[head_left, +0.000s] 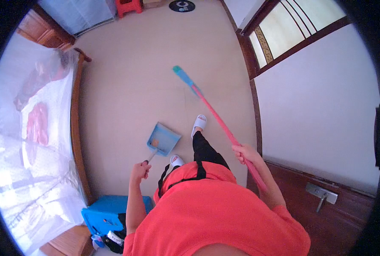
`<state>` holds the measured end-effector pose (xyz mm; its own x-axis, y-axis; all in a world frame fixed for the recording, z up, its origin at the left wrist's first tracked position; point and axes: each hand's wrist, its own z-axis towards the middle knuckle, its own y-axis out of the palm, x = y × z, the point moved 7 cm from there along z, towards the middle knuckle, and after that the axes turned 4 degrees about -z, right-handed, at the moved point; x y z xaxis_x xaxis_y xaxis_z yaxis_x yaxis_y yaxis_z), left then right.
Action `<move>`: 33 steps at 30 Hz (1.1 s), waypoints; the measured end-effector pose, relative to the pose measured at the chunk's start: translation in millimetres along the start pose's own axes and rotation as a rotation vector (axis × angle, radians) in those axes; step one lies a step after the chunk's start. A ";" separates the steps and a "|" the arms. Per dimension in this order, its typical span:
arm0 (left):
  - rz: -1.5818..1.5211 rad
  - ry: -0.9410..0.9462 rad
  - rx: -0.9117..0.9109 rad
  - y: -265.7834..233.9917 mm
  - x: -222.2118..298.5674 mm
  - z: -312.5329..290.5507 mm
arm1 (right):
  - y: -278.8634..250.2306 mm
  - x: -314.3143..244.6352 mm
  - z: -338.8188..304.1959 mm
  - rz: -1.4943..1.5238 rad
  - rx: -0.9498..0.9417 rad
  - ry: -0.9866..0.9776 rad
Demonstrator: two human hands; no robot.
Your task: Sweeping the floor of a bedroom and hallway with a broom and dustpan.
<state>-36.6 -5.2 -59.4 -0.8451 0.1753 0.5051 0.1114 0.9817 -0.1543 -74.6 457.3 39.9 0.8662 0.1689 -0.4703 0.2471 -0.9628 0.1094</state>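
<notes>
My left hand (140,171) is closed around the handle of a blue dustpan (169,140). The pan is at floor level, left of my feet, with a small brownish patch of something inside it. In my right hand (244,153) I grip the pink pole of a broom (219,120). The pole runs forward and to the left, and its blue-green head (185,77) is over the floor ahead of my feet. The broom head and the dustpan are well apart. Whether the bristles touch the floor I cannot tell.
A wooden bed frame (75,123) with a translucent net (15,170) lines the left. A blue box (113,209) stands behind my left arm. To the right are a white wall (318,98) and a dark red door (298,196). A red stool (129,6) and round black mat (182,5) lie far ahead.
</notes>
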 end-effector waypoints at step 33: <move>0.264 0.014 -0.068 228.6 384.4 222.7 | -224.6 -152.7 20.1 0.290 0.044 0.222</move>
<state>-452.4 270.1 -89.6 -0.7751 0.4262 0.4665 0.3618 0.9046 -0.2252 -271.1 643.5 69.6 0.9718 -0.0753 -0.2236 -0.0371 -0.9847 0.1704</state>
